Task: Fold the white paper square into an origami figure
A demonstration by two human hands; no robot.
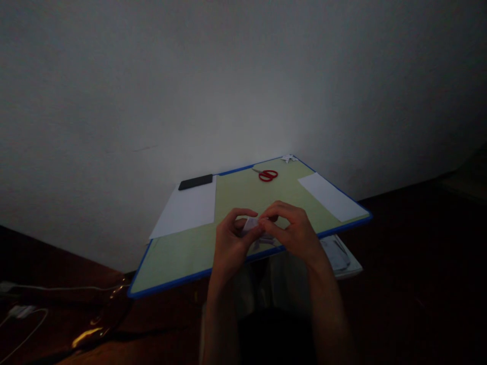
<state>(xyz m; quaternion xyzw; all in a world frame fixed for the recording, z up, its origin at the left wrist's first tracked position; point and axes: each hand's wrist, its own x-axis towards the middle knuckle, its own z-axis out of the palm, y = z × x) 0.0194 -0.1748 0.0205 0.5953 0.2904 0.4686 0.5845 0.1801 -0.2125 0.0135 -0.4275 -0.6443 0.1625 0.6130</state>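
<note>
Between my two hands is a small piece of folded white paper (250, 223), held just above the near edge of the table. My left hand (233, 235) grips it from the left, thumb across its front and fingers curled behind. The fingertips of my right hand (291, 228) pinch it at the upper right edge. Parts of the paper are hidden by my fingers, and the dim light blurs its folds. Beyond my hands, a pair of scissors (268, 175) with red handles lies on the pale green tabletop (236, 195), blades pointing to the left.
White sheets lie at the left (190, 210) and right (333, 196) of the blue-edged table. A dark flat object (195, 182) rests on the left sheet. White paper pieces (288, 158) sit at the far corner, by the wall. White cables (64, 288) run along the floor at left.
</note>
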